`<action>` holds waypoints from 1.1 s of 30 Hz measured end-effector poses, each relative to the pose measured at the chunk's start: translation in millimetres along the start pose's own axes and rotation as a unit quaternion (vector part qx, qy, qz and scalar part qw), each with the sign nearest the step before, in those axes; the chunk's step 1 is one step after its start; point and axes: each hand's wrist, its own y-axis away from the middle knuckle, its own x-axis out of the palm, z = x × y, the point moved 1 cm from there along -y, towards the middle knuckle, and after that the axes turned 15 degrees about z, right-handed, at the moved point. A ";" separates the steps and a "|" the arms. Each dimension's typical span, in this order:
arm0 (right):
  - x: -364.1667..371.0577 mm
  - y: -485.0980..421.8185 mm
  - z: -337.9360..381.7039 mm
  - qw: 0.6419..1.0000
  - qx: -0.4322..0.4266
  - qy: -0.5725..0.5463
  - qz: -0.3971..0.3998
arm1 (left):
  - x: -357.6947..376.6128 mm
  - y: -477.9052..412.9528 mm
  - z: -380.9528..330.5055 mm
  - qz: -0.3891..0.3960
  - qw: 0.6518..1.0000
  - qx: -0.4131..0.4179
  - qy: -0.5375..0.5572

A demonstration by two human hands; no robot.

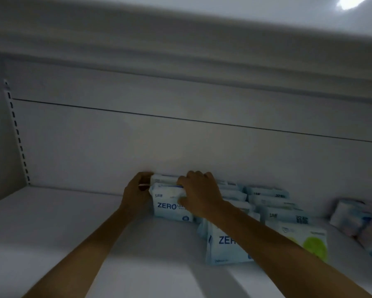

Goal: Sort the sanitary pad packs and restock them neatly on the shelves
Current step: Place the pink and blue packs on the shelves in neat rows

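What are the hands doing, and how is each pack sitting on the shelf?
Far blue pack: standing, held by both hands.
Left hand: grips its left side.
Right hand: grips its top.
Near blue pack: standing, not held.
Green pack: standing, not held.
Shelf: carries the packs.

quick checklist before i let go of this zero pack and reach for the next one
1. Both hands hold the back ZERO pack, left hand at its left end, right hand over its top: ok
2. It stands upright, label forward: ok
3. Flush with the pack behind: cannot tell, hands cover it
4. Bare shelf on its left: ok
5. Front ZERO pack lined up with the rows: not ok, it stands forward of them
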 end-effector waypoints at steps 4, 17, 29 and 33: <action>8.5 -12.0 -7.1 0.999 0.036 -0.036 0.010 | 3.3 9.6 1.7 0.007 0.999 -0.008 0.042; -30.8 28.3 -51.1 0.958 0.102 -0.256 -0.074 | 28.9 21.6 -22.3 0.047 0.999 -0.014 0.018; -30.0 126.2 -4.3 0.973 0.006 -0.200 -0.111 | 11.1 136.2 -71.9 -0.020 0.990 0.006 -0.138; -10.9 170.6 38.8 0.972 -0.049 -0.170 -0.155 | 6.0 222.2 -93.6 -0.020 0.968 0.024 -0.248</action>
